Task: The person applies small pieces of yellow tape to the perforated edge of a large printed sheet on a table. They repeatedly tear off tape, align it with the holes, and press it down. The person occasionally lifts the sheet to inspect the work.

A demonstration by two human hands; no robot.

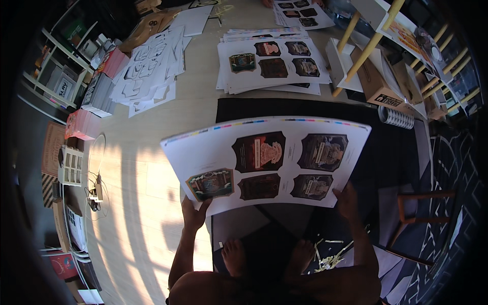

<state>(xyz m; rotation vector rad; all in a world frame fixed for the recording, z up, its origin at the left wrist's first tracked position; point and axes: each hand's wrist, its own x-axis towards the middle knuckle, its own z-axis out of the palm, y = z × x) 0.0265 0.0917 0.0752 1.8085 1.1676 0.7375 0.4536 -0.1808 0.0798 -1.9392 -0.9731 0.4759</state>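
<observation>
A large white printed sheet (213,147) is held up in front of me, bowed along its width. Dark label shapes with shaped outlines are printed on it, and a strip of colour marks runs along its far edge. My left hand (194,213) grips its near left corner, thumb on top. At the near right corner my right hand (347,202) pinches the edge, its fingers partly hidden in shadow. Whether more than one sheet is held cannot be made out. Beyond it lies a stack of similar printed sheets (239,84).
Cut-out white sheets (147,71) lie in a pile at the far left. Another printed sheet (300,19) is at the back, beside another person's hand (268,3). A rack with wooden poles (358,63) stands right, a wooden frame (424,219) below it. Paper strips (329,260) litter the dark mat.
</observation>
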